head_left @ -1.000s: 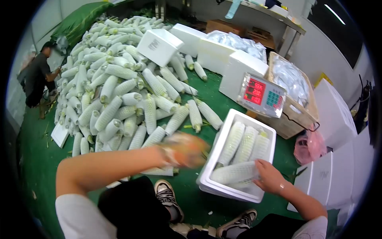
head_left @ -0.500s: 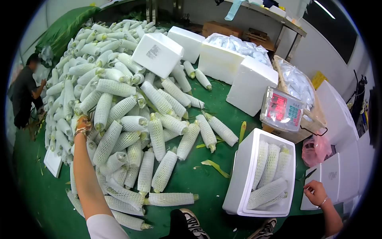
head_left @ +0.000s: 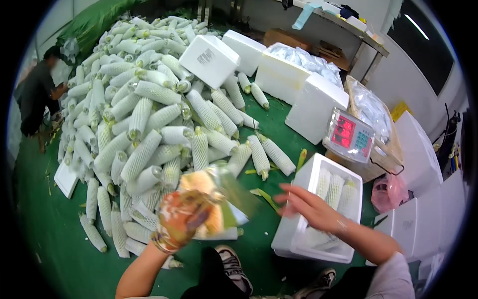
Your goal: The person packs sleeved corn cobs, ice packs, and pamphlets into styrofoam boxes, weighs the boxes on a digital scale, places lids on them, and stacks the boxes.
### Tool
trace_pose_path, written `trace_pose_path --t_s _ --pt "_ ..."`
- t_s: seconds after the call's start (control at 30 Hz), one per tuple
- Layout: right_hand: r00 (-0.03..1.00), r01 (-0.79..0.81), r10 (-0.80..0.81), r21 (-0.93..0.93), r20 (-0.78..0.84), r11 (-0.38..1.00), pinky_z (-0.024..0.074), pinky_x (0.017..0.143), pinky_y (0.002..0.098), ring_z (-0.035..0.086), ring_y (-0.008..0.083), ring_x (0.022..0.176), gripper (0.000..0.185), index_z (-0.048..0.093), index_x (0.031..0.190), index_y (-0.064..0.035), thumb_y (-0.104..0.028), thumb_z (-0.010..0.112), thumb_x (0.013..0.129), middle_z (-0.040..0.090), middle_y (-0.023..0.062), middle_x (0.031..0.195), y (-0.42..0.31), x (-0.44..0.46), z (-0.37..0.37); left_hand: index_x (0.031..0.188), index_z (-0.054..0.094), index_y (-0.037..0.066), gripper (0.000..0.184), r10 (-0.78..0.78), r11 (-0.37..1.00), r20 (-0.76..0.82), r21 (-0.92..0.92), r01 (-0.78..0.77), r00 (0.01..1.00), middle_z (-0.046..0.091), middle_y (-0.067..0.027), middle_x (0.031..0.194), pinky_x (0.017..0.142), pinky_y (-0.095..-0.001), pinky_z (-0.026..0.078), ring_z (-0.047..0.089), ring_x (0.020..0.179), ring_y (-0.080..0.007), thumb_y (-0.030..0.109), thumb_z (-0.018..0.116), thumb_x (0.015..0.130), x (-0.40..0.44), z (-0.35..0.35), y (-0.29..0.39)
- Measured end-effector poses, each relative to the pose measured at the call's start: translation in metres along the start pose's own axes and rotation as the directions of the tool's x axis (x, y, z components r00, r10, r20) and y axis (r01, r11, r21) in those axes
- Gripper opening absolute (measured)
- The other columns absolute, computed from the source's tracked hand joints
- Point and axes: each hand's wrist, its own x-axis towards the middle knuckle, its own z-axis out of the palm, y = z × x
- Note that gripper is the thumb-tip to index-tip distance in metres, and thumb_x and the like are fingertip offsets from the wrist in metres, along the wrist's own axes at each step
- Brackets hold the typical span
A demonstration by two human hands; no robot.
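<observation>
My left hand, in a stained orange and white glove, is closed on a colourful packet, blurred by motion. Bare and with fingers spread, my right hand hovers over the left edge of a white foam box and holds nothing. Inside that box lie several pale, net-wrapped vegetables, partly hidden by my right hand and forearm. A large heap of similar net-wrapped vegetables covers the floor at the left and centre.
A digital scale with red digits stands behind the box. Foam boxes and a crate of clear bags are beyond it. A pink bag lies right. Another person crouches at the far left beside the heap.
My left hand has come from the heap back toward the middle, now with the packet. My right hand has moved left, from beside the box to above its left edge.
</observation>
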Motion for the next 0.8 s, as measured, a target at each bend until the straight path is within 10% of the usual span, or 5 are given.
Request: trace_pose_path --t_s 0.27,0.33,0.4,0.47,0.8 --pt "0.971 0.21 -0.141 0.407 -0.193 0.889 0.0494 0.071 0.0233 0.058 0.0078 0.078 0.018 0.055 0.097 0.0013 -0.005 0.064 0.083 0.062 0.0033 0.087 0.022 0.015 0.063 0.109 0.057 0.008 0.038 -0.421 0.894 -0.209 -0.259 0.365 0.883 0.055 -0.0148 0.113 0.079 -0.0392 0.044 0.054 0.1 -0.0298 0.008 0.061 0.072 -0.005 0.012 0.066" --pt "0.956 0.242 -0.152 0.381 -0.249 0.892 0.0494 0.071 0.0234 0.058 0.0081 0.077 0.014 0.056 0.095 0.0007 -0.005 0.063 0.084 0.062 0.0024 0.086 0.032 0.003 0.062 0.124 0.044 -0.003 0.045 -0.768 0.21 0.226 -0.795 0.569 0.599 0.05 -0.0176 0.119 0.09 -0.0363 0.04 0.05 0.105 -0.0279 0.018 0.049 0.085 -0.005 0.006 0.081" --pt "0.94 0.28 -0.194 0.31 -0.279 0.909 0.0482 0.065 0.0242 0.057 0.0067 0.073 0.014 0.057 0.09 0.0018 -0.009 0.063 0.084 0.062 0.0033 0.078 0.039 -0.007 0.068 0.127 0.039 -0.006 0.059 -0.401 -0.795 0.791 -0.551 0.253 0.463 0.051 -0.0151 0.117 0.094 -0.0324 0.038 0.049 0.106 -0.0211 0.043 0.039 0.095 -0.008 0.018 0.087" --pt "0.946 0.059 -0.163 -0.343 -0.28 0.937 0.0451 0.058 0.0299 0.058 0.0137 0.062 0.023 0.061 0.088 0.0024 -0.02 0.063 0.085 0.063 0.0134 0.076 0.035 -0.017 0.062 0.125 0.043 -0.003 0.059 -0.466 -0.252 0.758 -0.607 0.754 0.455 0.056 -0.0115 0.109 0.086 -0.03 0.044 0.054 0.098 -0.0171 0.047 0.038 0.095 -0.026 0.03 0.092" --pt "0.798 0.251 -0.441 -0.439 -0.411 0.863 0.0425 0.058 0.0397 0.054 0.0353 0.062 0.018 0.059 0.075 0.0033 -0.013 0.059 0.082 0.054 0.0179 0.067 0.067 -0.062 0.041 0.122 0.046 -0.001 0.047 -0.374 -0.653 0.798 -0.589 0.477 0.473 0.057 -0.0113 0.111 0.081 -0.031 0.049 0.058 0.096 -0.0201 0.037 0.047 0.093 0.012 0.056 0.14"
